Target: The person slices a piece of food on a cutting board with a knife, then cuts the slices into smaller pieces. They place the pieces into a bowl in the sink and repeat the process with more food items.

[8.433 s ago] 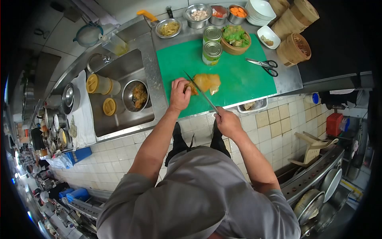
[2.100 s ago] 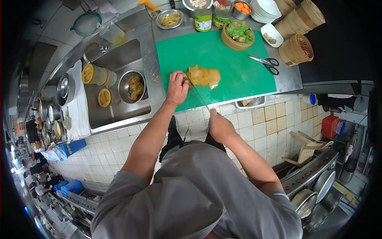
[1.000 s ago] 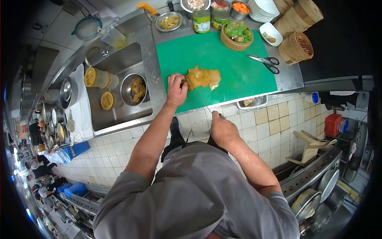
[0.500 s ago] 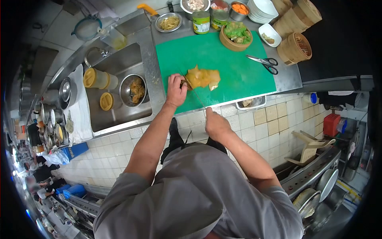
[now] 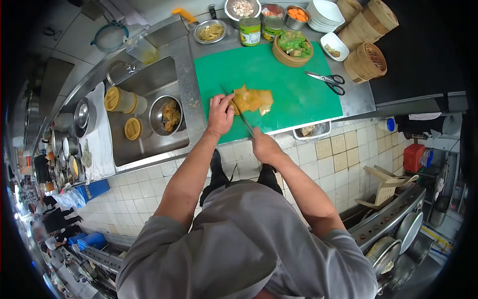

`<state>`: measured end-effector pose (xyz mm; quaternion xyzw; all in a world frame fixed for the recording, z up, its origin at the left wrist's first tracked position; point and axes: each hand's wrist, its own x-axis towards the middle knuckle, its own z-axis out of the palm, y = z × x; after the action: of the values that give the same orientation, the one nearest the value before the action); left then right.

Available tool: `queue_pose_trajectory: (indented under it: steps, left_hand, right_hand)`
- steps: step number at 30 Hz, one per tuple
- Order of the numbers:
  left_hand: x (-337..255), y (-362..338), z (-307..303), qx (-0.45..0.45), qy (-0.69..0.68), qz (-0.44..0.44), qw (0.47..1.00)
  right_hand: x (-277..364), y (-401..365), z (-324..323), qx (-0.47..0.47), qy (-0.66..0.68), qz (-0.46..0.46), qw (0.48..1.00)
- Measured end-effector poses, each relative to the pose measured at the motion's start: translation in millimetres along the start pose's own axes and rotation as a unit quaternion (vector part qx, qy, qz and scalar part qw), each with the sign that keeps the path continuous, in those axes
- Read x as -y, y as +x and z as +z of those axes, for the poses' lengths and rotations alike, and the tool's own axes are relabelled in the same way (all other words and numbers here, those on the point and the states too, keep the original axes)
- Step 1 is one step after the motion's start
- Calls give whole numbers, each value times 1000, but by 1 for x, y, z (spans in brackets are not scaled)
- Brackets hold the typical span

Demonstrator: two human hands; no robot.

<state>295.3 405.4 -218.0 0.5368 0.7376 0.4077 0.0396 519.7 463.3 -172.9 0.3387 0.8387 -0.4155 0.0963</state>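
On the green cutting board [image 5: 279, 109] lies a flat, yellow-brown, slightly translucent piece of food [image 5: 255, 99] with ragged edges. My left hand [image 5: 220, 115] presses its closed fingers onto the left end of this food, partly covering it. A long knife [image 5: 245, 121] slants across the food just right of those fingertips, its tip showing beyond them. The knife's handle is wrapped in my right hand [image 5: 268, 148], at the board's near edge. Whether the blade touches the board is hard to tell.
Scissors [image 5: 328, 80] lie on the board's right side, near a bamboo steamer with green leaves [image 5: 294, 47]. Cans [image 5: 250, 31] and bowls line the back. Left is a sink [image 5: 149, 149] with a metal bowl of brownish food [image 5: 167, 114]. A white tub [image 5: 312, 131] sits below the board's edge.
My right hand has moved slightly forward and left with the knife, whose blade now shows more of its side. My left hand stays on the food. The whole view has shifted slightly.
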Motion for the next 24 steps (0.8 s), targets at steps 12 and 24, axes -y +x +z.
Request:
queue_pose_trajectory:
  steps: [12,24]
  left_hand:
    - [18,-7,8,-48,-54,2,997]
    - [19,-6,7,-36,-41,24,998]
  right_hand:
    - [52,-78,-53,20,-88,56,994]
    - [39,-61,-29,15,-82,34,996]
